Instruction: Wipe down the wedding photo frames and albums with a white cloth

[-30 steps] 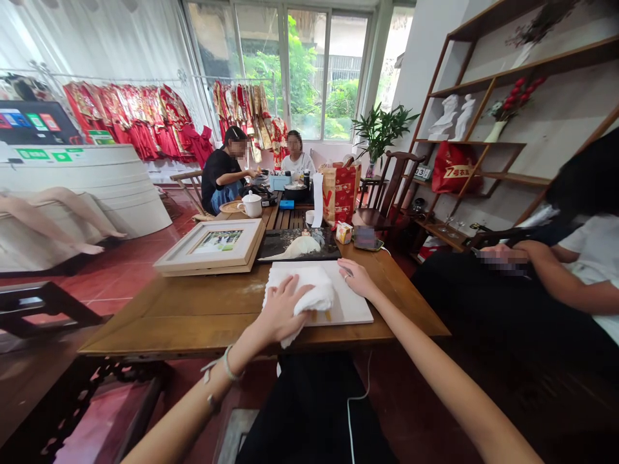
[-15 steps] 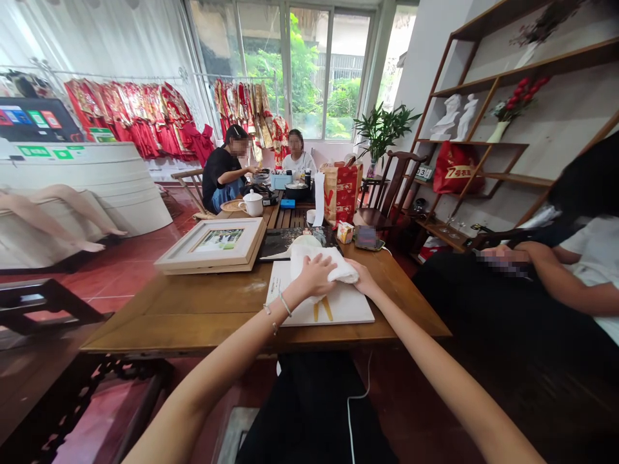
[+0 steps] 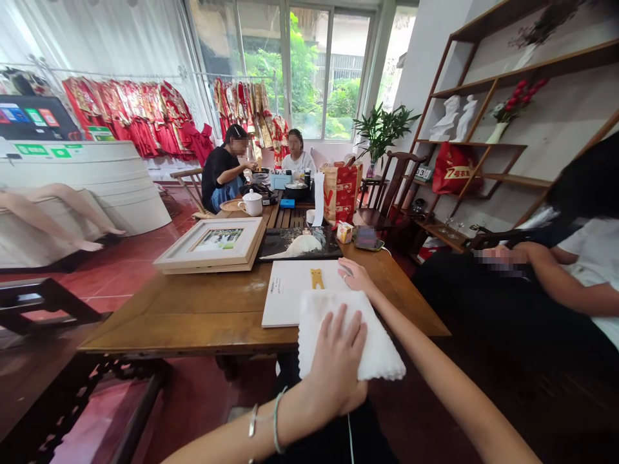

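Observation:
My left hand (image 3: 341,348) lies with fingers spread on a folded white cloth (image 3: 382,361), which covers the near right part of a white panel (image 3: 285,303) and overhangs the table's front edge. Whether my left thumb pinches the cloth from below is hidden. My right hand (image 3: 355,277) is closed at the panel's far right corner, fingers bent around its edge. A gold-coloured shape (image 3: 316,278) shows on the panel's face between the hands, and small dark print runs near its left side. The panel lies flat on the wooden table.
A framed picture (image 3: 213,241) lies on the left and a dark photo panel (image 3: 300,245) behind. A small box (image 3: 345,232), a phone (image 3: 368,238), a paper bag (image 3: 342,193) and a white lidded cup (image 3: 252,203) stand farther back. People sit opposite and at right.
My left hand has drawn the cloth toward me over the panel, and the cloth has spread out. My right hand has shifted slightly off the cloth to the panel's corner. The panel has slid slightly left.

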### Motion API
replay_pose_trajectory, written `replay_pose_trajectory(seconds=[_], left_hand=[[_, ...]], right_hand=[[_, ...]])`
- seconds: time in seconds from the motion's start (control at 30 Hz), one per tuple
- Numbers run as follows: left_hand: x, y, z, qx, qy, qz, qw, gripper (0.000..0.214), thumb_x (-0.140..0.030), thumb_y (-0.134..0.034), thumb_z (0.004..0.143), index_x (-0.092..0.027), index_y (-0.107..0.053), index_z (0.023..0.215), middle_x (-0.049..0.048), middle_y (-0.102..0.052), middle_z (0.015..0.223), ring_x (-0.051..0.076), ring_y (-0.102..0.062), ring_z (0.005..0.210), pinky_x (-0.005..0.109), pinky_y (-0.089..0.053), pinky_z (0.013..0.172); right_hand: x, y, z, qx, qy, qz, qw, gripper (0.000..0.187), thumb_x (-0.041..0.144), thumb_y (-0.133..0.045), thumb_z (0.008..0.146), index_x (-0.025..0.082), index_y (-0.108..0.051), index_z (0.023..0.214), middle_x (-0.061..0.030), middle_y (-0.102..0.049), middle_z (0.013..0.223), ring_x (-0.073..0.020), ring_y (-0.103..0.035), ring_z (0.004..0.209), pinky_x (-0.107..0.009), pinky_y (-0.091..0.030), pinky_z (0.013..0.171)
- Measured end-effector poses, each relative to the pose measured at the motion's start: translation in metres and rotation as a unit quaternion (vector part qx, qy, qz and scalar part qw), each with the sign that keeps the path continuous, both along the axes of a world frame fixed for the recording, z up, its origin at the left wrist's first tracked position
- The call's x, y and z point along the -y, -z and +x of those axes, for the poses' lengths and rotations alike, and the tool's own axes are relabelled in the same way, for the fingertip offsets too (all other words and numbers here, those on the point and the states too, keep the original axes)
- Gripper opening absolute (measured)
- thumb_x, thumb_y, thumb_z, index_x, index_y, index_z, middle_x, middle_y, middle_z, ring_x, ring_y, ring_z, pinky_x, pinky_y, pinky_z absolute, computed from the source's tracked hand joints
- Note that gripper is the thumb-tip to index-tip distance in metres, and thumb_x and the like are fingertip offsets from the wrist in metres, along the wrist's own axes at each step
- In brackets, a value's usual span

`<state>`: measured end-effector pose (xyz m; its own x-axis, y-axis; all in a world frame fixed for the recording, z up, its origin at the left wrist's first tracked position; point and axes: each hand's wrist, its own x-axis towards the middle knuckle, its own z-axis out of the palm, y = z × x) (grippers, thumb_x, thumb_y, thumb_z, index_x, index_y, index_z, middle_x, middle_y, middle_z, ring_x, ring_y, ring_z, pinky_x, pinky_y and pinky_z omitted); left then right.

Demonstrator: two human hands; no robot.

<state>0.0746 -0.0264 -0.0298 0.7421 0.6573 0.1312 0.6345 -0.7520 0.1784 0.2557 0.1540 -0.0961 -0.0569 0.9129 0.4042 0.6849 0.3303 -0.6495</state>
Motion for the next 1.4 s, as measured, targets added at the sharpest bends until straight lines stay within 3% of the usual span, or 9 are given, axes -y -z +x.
replay_pose_trajectory(seconds=[0.13, 0.33, 0.47, 0.57, 0.67, 0.9, 1.0, 1.17, 1.4], left_hand=[[-0.017, -0.013, 0.007, -0.011, -0.07, -0.016, 0.997, 0.064, -0.037, -0.054, 0.074, -0.02, -0.042, 0.134, 0.0073, -0.032, 0.147, 0.033, -0.018, 0.136, 0.052, -0.019, 0.11], [-0.074, -0.025, 0.006, -0.066, -0.17, 0.01, 0.983, 0.059, -0.029, -0.057, 0.075, -0.017, -0.045, 0.131, 0.0155, -0.036, 0.143, 0.039, -0.024, 0.133, 0.058, -0.019, 0.106], [-0.12, -0.016, -0.008, -0.057, -0.148, 0.026, 0.987, 0.064, -0.029, -0.058, 0.074, -0.023, -0.04, 0.135, 0.0124, -0.031, 0.146, 0.037, -0.023, 0.134, 0.056, -0.022, 0.105], [-0.138, -0.008, -0.017, -0.042, -0.112, 0.032, 0.992, 0.062, -0.032, -0.054, 0.078, -0.027, -0.037, 0.137, 0.0087, -0.03, 0.147, 0.033, -0.02, 0.136, 0.053, -0.019, 0.108], [-0.127, -0.005, -0.023, -0.033, -0.09, 0.024, 0.995, 0.057, -0.029, -0.049, 0.08, -0.028, -0.039, 0.136, 0.0068, -0.031, 0.148, 0.031, -0.018, 0.138, 0.053, -0.017, 0.109], [-0.033, -0.013, -0.041, -0.011, -0.016, -0.024, 1.0, 0.069, -0.029, -0.057, 0.069, -0.028, -0.04, 0.136, 0.0046, -0.026, 0.15, 0.033, -0.011, 0.139, 0.057, -0.011, 0.11], [-0.02, -0.023, -0.053, 0.013, -0.018, -0.06, 0.998, 0.066, -0.021, -0.05, 0.068, -0.029, -0.043, 0.133, -0.0008, -0.037, 0.145, 0.027, -0.021, 0.137, 0.051, -0.018, 0.111], [-0.067, -0.03, -0.076, -0.002, -0.165, -0.01, 0.986, 0.067, -0.011, -0.045, 0.066, -0.019, -0.044, 0.132, 0.0073, -0.044, 0.14, 0.026, -0.032, 0.133, 0.049, -0.025, 0.109], [-0.148, -0.003, -0.101, -0.02, -0.091, 0.039, 0.995, 0.059, -0.023, -0.045, 0.08, -0.025, -0.037, 0.138, 0.0053, -0.028, 0.149, 0.024, -0.02, 0.138, 0.048, -0.017, 0.11]], right_hand=[[0.001, -0.001, 0.004, -0.023, -0.018, 0.002, 1.0, 0.034, 0.023, -0.055, 0.078, 0.019, -0.065, 0.111, -0.0096, -0.059, 0.126, -0.0234, -0.051, 0.121, -0.042, -0.034, 0.107], [0.003, -0.003, 0.009, -0.04, -0.046, 0.002, 0.998, 0.037, 0.02, -0.054, 0.077, 0.019, -0.065, 0.111, -0.0096, -0.06, 0.125, -0.0228, -0.052, 0.12, -0.042, -0.035, 0.106], [0.003, -0.004, 0.007, -0.038, -0.054, 0.006, 0.998, 0.041, 0.018, -0.059, 0.071, 0.02, -0.065, 0.113, -0.0094, -0.059, 0.125, -0.025, -0.051, 0.121, -0.042, -0.038, 0.103], [0.004, -0.005, 0.006, -0.032, -0.053, 0.009, 0.998, 0.042, 0.016, -0.058, 0.07, 0.02, -0.065, 0.112, -0.0094, -0.06, 0.125, -0.0258, -0.051, 0.121, -0.043, -0.038, 0.103], [0.006, -0.007, 0.005, -0.027, -0.056, 0.016, 0.998, 0.043, 0.014, -0.055, 0.072, 0.018, -0.063, 0.114, -0.0097, -0.059, 0.126, -0.0247, -0.051, 0.121, -0.042, -0.038, 0.104], [0.007, -0.004, 0.003, -0.019, -0.023, 0.013, 0.999, 0.035, 0.02, -0.054, 0.078, 0.019, -0.065, 0.112, -0.0096, -0.059, 0.126, -0.0236, -0.051, 0.121, -0.044, -0.035, 0.107], [0.007, -0.003, 0.002, -0.016, -0.016, 0.013, 1.0, 0.035, 0.019, -0.054, 0.079, 0.019, -0.064, 0.112, -0.0102, -0.059, 0.126, -0.023, -0.05, 0.122, -0.044, -0.034, 0.107], [0.007, -0.003, 0.002, -0.02, -0.018, 0.017, 0.999, 0.035, 0.018, -0.054, 0.078, 0.02, -0.065, 0.112, -0.009, -0.059, 0.126, -0.0229, -0.051, 0.121, -0.045, -0.034, 0.108], [0.008, -0.005, 0.001, -0.014, -0.017, 0.014, 1.0, 0.035, 0.019, -0.054, 0.079, 0.019, -0.064, 0.113, -0.0094, -0.059, 0.126, -0.0225, -0.05, 0.122, -0.044, -0.033, 0.108]])
